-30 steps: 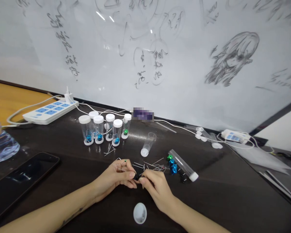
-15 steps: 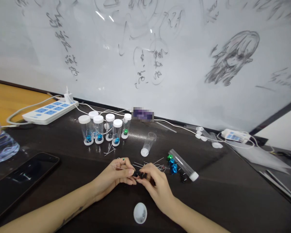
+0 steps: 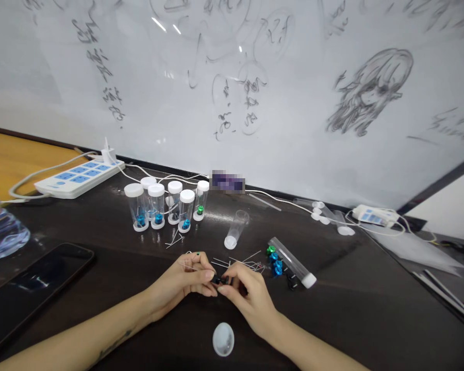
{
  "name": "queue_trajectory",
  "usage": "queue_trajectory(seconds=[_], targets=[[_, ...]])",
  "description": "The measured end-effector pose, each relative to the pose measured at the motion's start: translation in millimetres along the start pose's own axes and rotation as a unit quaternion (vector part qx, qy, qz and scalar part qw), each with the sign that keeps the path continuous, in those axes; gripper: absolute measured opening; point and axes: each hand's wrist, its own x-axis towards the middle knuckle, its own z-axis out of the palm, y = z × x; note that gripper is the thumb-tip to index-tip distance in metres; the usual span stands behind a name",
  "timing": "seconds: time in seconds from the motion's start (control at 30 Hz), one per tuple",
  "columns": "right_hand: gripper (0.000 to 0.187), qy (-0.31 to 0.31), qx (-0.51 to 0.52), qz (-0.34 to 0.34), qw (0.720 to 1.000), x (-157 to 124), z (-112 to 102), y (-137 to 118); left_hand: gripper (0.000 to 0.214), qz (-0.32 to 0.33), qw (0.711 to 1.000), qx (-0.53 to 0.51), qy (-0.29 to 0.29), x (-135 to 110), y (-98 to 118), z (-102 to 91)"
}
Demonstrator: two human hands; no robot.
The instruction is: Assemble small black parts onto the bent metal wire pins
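Between the fingertips of both hands is a small black part, too small and covered to name. My left hand pinches its left side, and a thin whitish stick or wire lies along the fingers. On the other side my right hand grips it with thumb and bent fingers. Thin pale wires lie loose just behind the right hand. Nearer me, below the hands, rests a small round translucent dish or cap with something dark inside.
Several white-capped clear tubes with blue or green pieces stand behind the left hand. A tube and another lying tube flank blue pieces. A phone, bottle and power strip are left.
Both hands stay in nearly the same place, with only slight finger movement around the black part. The other objects have not moved.
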Motion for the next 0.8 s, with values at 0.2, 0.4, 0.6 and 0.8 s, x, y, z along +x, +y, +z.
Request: queue_trajectory(seconds=[0.2, 0.4, 0.6, 0.8], targets=[[0.008, 0.017, 0.011, -0.024, 1.000, -0.5, 0.0, -0.1, 0.013, 0.006, 1.000, -0.014, -0.001, 0.4, 0.7, 0.4], [0.024, -0.022, 0.000, 0.026, 0.999, 0.7, -1.5, 0.8, 0.013, 0.001, 1.000, -0.001, -0.004, -0.1, -0.8, 0.2], [0.006, -0.011, 0.017, 0.016, 1.000, 0.2, 0.3, 0.7, 0.014, 0.001, 1.000, -0.006, 0.010, 0.9, -0.2, -0.1], [0.006, -0.006, 0.015, -0.039, 0.999, -0.5, 1.5, 2.2, 0.014, -0.002, 1.000, -0.001, 0.001, 0.2, 0.4, -0.4]])
